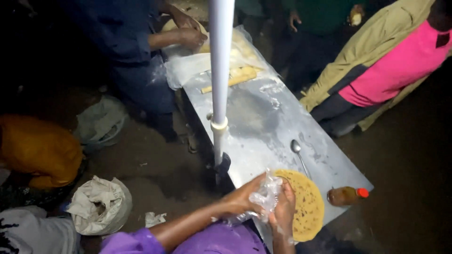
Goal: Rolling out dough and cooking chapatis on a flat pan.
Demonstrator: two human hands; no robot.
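My left hand [241,198] and my right hand [283,210] are close together at the near end of a metal table [263,122]. Both grip a crumpled clear plastic bag [266,194]. Just under and to the right of my hands lies a round browned flatbread [308,203] on the table. My right hand partly covers its left edge. Purple sleeves show on my arms at the bottom.
A spoon [297,150] lies beyond the flatbread and a red-capped bottle [347,195] beside it. A white pole [220,70] rises at the table's left edge. At the far end another person's hands [186,30] work dough near a rolling pin [230,80]. People stand right; sacks [100,204] lie left.
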